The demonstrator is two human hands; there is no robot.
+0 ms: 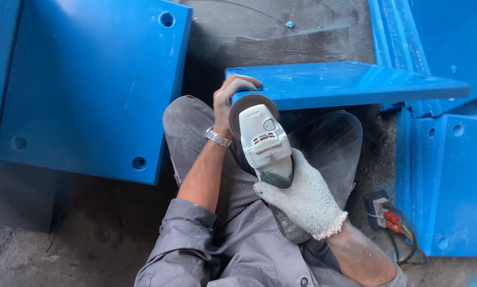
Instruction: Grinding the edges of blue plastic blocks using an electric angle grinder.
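A long blue plastic plate (350, 82) lies across my lap, tilted, its left end near my knee. My left hand (232, 95), bare and with a metal wristwatch (218, 137), grips that left end of the plate. My right hand (302, 197), in a white knitted glove, holds the grey body of a white angle grinder (264, 142). The grinder's round disc (248, 105) sits against the plate's near left edge, right beside my left fingers.
A large blue square panel with corner holes (90, 85) lies at the left. More blue panels (451, 180) are stacked at the right. A power socket block with red plugs and cables (384, 215) sits by my right leg. The concrete floor (281, 32) is dusty.
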